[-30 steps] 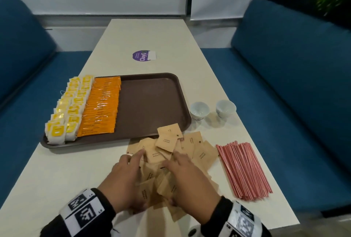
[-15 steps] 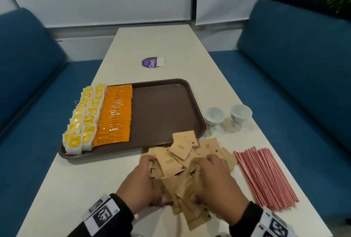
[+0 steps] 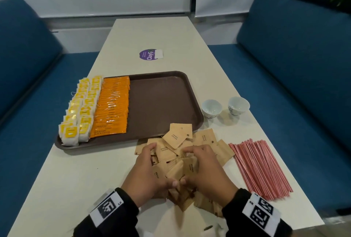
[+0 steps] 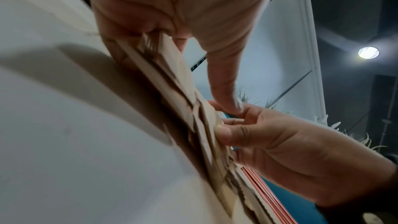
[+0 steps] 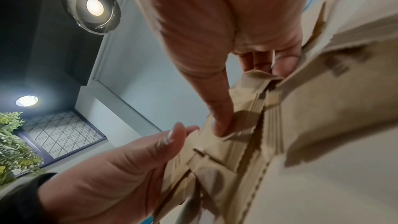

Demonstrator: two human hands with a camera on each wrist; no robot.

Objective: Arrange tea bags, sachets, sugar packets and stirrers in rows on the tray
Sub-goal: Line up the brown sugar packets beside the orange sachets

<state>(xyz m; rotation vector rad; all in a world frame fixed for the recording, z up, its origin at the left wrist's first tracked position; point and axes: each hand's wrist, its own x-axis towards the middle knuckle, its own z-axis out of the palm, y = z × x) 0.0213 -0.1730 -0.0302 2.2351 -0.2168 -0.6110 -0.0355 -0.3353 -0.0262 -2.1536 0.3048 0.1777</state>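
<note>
Left hand [image 3: 146,172] and right hand [image 3: 207,168] both curled around the brown sugar packets [image 3: 178,162], thumbs meeting, squeezing the pile together at the table's near edge, just off the tray [image 3: 163,103] near-right corner. Vs 0.5 s ago: hands closer together, pile tighter. Stirrers [image 3: 260,168] untouched at right.

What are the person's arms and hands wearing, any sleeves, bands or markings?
Both arms wear black long sleeves. Each wrist carries a white band printed with black square code markers: one on the left wrist, one on the right wrist. The left hand and right hand are bare, without gloves.
</note>
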